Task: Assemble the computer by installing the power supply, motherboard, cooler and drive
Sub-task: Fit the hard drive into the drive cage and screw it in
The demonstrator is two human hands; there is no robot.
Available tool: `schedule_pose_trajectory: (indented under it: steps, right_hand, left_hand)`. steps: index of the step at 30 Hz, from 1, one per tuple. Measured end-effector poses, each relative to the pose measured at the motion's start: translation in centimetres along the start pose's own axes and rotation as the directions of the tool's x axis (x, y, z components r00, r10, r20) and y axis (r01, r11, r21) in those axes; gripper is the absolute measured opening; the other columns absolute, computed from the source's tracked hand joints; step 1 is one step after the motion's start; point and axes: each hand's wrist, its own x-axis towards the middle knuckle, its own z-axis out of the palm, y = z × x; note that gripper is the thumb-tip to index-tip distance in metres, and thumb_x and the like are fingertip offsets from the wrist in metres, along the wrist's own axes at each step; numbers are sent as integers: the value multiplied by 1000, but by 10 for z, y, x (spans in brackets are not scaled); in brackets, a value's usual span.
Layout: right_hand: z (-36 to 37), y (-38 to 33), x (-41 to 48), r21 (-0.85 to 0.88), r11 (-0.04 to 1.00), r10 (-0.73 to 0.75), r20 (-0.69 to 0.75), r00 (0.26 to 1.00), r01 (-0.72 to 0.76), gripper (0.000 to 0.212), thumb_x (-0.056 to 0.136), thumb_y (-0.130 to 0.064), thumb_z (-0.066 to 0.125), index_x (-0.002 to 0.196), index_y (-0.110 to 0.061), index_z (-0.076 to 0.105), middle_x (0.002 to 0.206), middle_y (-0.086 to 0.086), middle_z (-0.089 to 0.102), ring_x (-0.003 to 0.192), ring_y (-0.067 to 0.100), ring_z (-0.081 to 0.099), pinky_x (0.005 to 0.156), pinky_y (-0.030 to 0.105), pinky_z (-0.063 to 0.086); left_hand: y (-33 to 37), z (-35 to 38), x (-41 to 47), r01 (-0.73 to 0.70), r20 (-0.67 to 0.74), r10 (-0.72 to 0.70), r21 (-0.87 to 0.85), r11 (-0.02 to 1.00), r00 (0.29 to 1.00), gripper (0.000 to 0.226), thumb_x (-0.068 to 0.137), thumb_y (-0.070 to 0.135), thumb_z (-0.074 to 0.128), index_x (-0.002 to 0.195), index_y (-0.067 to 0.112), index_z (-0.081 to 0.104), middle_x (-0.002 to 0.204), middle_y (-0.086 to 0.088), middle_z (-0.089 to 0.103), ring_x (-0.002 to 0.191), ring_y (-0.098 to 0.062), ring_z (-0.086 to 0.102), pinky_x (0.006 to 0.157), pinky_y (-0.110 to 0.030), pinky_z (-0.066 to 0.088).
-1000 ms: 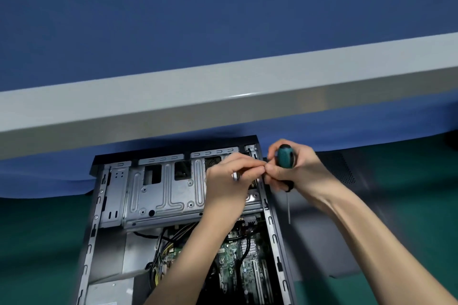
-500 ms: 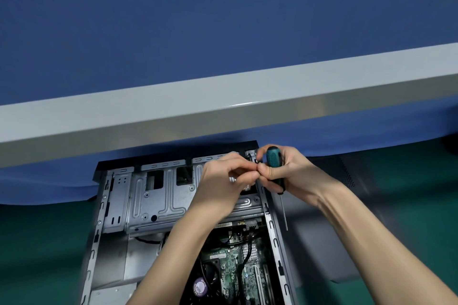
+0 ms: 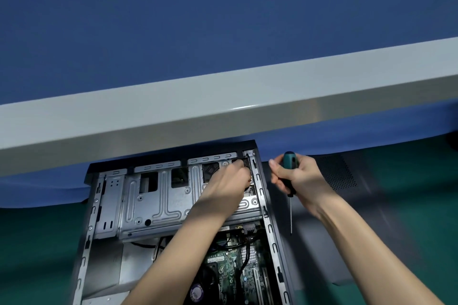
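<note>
An open computer case (image 3: 272, 242) lies flat on a green mat (image 3: 37, 242). A silver drive cage (image 3: 158, 205) spans its far end, and the green motherboard (image 3: 223, 267) shows below it. My left hand (image 3: 223, 188) reaches onto the cage's right end with its fingertips curled together, pinching a small screw that the fingers mostly hide. My right hand (image 3: 307, 180) hovers just outside the case's right wall. It grips a teal-handled screwdriver (image 3: 290, 159) whose thin shaft points down toward me.
A grey metal box (image 3: 106, 267) fills the case's near left. The grey side panel (image 3: 347, 242) with a vent grid lies right of the case. A pale grey beam (image 3: 223, 111) crosses overhead just beyond the case, with blue cloth behind it.
The hands had met at the case's top right corner. They have separated: my left hand moved down onto the cage end, my right hand moved right with the screwdriver.
</note>
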Motion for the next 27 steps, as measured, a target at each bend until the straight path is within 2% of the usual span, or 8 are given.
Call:
schedule_pose_trajectory:
  steps: [3, 7, 11, 15, 20, 22, 25, 27]
  right_hand:
    - [-1, 2, -2, 11, 1000, 17, -14, 1000, -17, 14, 90, -8, 65, 83, -2, 54, 56, 11, 57, 41, 16, 44, 39, 21, 34]
    - [2, 0, -5, 5, 999, 39, -31, 999, -39, 14, 90, -8, 65, 81, -3, 54, 55, 11, 56, 42, 16, 44, 39, 22, 34]
    - [6, 0, -8, -100, 993, 62, -42, 997, -66, 11, 90, -4, 63, 83, 0, 56, 56, 11, 57, 40, 15, 45, 38, 20, 34]
    - [14, 2, -10, -237, 970, 40, -64, 997, -54, 11, 91, 1, 61, 82, 2, 54, 57, 15, 52, 35, 11, 43, 38, 20, 36]
    - [15, 3, -10, -250, 967, 33, -79, 996, -52, 12, 91, 1, 60, 82, 2, 53, 56, 14, 52, 35, 12, 41, 38, 20, 36]
    - [15, 4, -10, -253, 966, 35, -82, 996, -55, 12, 91, 0, 61, 82, 2, 54, 56, 13, 53, 35, 12, 42, 38, 19, 36]
    - [14, 5, -9, -248, 967, 38, -87, 995, -59, 12, 91, 0, 61, 82, 2, 54, 57, 14, 53, 36, 13, 42, 38, 20, 36]
    - [15, 5, -9, -234, 970, 47, -94, 994, -68, 12, 91, -1, 61, 82, 1, 54, 57, 14, 53, 36, 13, 42, 38, 20, 36]
  left_hand:
    - [2, -1, 1, -24, 12, 23, 96, 995, 1000, 10, 90, 2, 49, 87, 7, 57, 90, -4, 49, 80, -22, 47, 70, -39, 43]
    - [6, -6, 5, -66, 36, 61, 161, 985, 997, 9, 90, 1, 49, 91, 6, 57, 96, -6, 51, 87, -26, 50, 69, -34, 39]
    - [16, -14, 15, -63, 135, 40, 171, 983, 990, 18, 95, 3, 43, 101, 4, 61, 104, -15, 59, 95, -32, 56, 75, -36, 43]
    - [16, -14, 16, -31, 102, 11, 191, 981, 995, 11, 90, -3, 52, 92, 4, 61, 88, -13, 61, 83, -29, 59, 66, -33, 42]
    - [9, -8, 11, -10, 58, 3, 112, 994, 998, 18, 95, 18, 56, 98, 5, 68, 99, -6, 61, 89, -24, 60, 81, -40, 49]
    - [9, -8, 10, -17, 61, 9, 141, 990, 998, 16, 94, 14, 55, 98, 5, 67, 98, -6, 61, 88, -25, 59, 77, -38, 48]
    - [12, -12, 13, -31, 86, 12, 221, 975, 996, 9, 89, 1, 56, 86, 6, 63, 88, -9, 59, 79, -27, 57, 65, -35, 43]
    - [14, -17, 18, -14, 122, -9, 192, 981, 992, 7, 88, 1, 58, 82, 5, 61, 85, -10, 60, 78, -28, 60, 69, -39, 49]
